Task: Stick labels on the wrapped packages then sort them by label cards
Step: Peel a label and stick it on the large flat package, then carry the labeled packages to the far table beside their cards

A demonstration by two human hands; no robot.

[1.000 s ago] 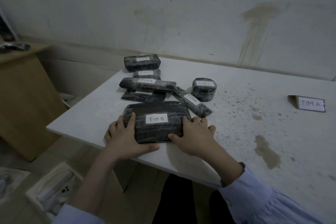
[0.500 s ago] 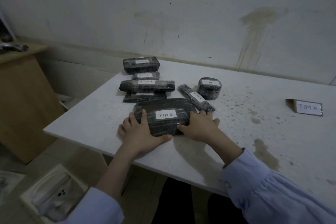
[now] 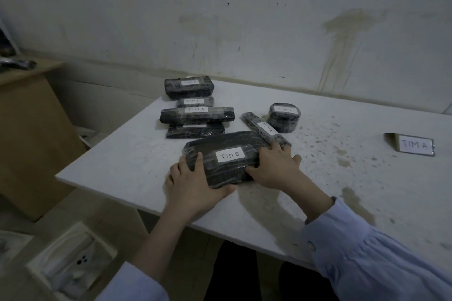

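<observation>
Both short ends of the large black film-wrapped package labelled TIM B (image 3: 230, 168) are gripped, left hand (image 3: 193, 186) curled round one, right hand (image 3: 276, 166) round the other, near the front edge of the white table (image 3: 122, 166). The glossy film is judged slippery and the contents fairly firm; a two-sided hold at the ends seems soundest.

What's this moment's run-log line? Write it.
step: sorting | left hand: grips black plastic-wrapped package labelled TIM B | right hand: grips same package | white TIM A card: apart, on white table
</observation>
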